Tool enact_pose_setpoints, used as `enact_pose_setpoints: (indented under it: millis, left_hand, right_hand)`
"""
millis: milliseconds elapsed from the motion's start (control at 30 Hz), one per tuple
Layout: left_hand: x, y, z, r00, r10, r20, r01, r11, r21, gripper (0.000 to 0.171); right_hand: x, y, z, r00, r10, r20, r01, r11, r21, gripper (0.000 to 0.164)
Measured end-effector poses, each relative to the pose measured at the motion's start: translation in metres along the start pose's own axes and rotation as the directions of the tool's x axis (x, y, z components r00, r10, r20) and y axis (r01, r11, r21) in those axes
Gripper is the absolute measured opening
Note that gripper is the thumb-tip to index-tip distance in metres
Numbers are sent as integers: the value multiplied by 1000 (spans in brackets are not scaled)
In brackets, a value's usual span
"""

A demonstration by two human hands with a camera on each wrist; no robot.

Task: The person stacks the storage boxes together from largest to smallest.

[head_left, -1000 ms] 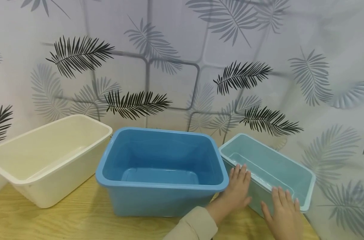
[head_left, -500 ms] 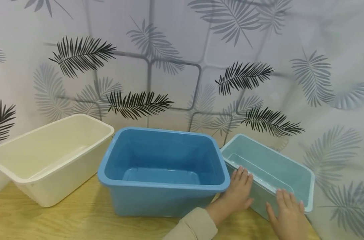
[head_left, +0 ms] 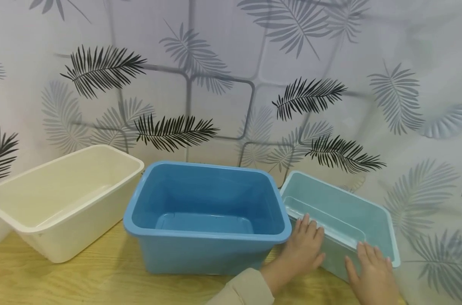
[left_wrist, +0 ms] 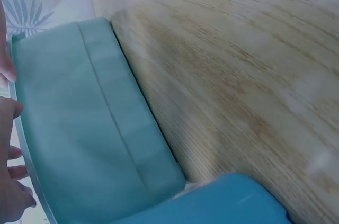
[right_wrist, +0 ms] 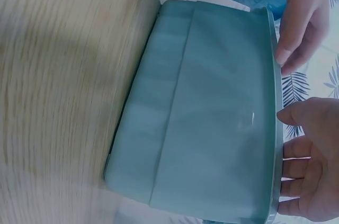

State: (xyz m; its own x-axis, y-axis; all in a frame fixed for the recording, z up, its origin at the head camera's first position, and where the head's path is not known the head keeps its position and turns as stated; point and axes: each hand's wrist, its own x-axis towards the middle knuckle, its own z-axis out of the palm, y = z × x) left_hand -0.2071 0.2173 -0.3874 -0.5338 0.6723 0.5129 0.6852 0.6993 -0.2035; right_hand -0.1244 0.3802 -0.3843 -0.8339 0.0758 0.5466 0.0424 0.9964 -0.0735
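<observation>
A pale teal plastic bin (head_left: 330, 199) stands at the right, its long front side turned toward me. My left hand (head_left: 302, 245) rests on its front rim near the left end, fingers straight and laid over the edge. Farther right along that rim, my right hand (head_left: 375, 273) touches it with extended fingers, thumb apart. The right wrist view shows the right hand's fingertips (right_wrist: 291, 168) right at the rim and the bin's outer side (right_wrist: 217, 113) below. Neither hand grips the bin.
A larger blue tub (head_left: 208, 254) stands close at the teal bin's left. Beyond it, a cream bin (head_left: 82, 220) sits angled at the far left. All rest on a wood-grain table (head_left: 101, 279) against a leaf-patterned wall covering (head_left: 223, 55).
The teal bin has turned slightly, its back left corner shifting left and its front right end coming a little rightward. My right hand has moved slightly right, and the left hand a little with it.
</observation>
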Motion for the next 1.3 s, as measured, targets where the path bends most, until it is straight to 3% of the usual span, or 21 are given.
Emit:
enact_pose_setpoints:
  millis: [133,300,533,633,767,1067,1300]
  left_hand:
    - [-2,-2,3,998,-56,-13,55,998,-17,57]
    - [-4,-5,6,995,-92,33,91,994,55,60]
    - [-6,-3,7,999,-45,4,45,993,108,63]
    - [-7,-2,6,1000,-26,-7,27,996,85,64]
    - [-10,0,1,1000,-12,25,11,998,58,63]
    - [-15,6,-3,1000,28,-13,-25,985,170,63]
    - [-19,11,-4,998,56,-40,-49,984,170,64]
  right_hand:
    - [0,1,0,1000,4,-20,-3,1000,23,47]
    - [-1,4,3,996,-14,-83,19,998,60,43]
    - [-2,11,6,992,-7,-126,19,995,95,39]
    - [-1,14,7,991,11,-134,6,993,121,38]
    - [0,17,8,988,47,-145,-23,986,164,38]
    - [-1,24,9,984,80,-162,-47,979,197,37]
    - [0,30,10,979,99,-177,-60,975,214,36]
